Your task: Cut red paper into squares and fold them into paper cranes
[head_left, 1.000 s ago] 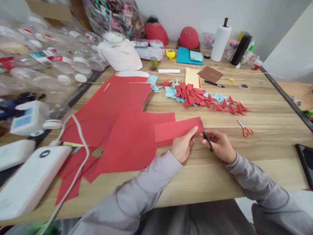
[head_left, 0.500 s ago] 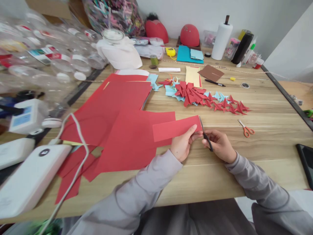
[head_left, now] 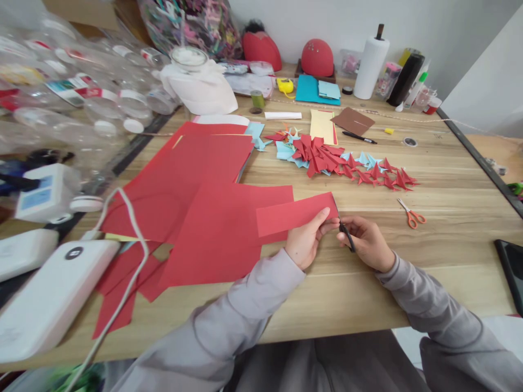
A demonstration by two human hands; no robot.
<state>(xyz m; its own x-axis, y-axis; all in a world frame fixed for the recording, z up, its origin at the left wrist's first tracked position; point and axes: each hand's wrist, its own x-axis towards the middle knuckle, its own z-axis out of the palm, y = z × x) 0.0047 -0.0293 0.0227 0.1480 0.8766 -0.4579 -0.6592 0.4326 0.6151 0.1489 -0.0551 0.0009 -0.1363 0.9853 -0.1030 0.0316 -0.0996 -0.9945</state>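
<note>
My left hand [head_left: 307, 239] pinches a strip of red paper [head_left: 286, 214] near its right end, thumb on top. The strip is raised over larger red sheets [head_left: 220, 234] lying on the table. In my right hand [head_left: 368, 242] is a pair of black-handled scissors [head_left: 346, 235], with the blades at the strip's right edge. The blades are partly hidden by the paper, and my fingers cover most of the handles. Beyond my hands lies a pile of folded red and light blue paper pieces [head_left: 322, 158].
Orange-handled scissors [head_left: 412, 216] lie right of my hands, and a black phone [head_left: 510, 275] sits at the right edge. A white power bank [head_left: 57, 299] with a cable is at the left. Plastic bottles [head_left: 102, 103] crowd the far left. A black marker [head_left: 359, 138] lies farther back.
The scissor blades have closed along the strip's right edge; less of them shows above the paper. Both hands stay nearly in place.
</note>
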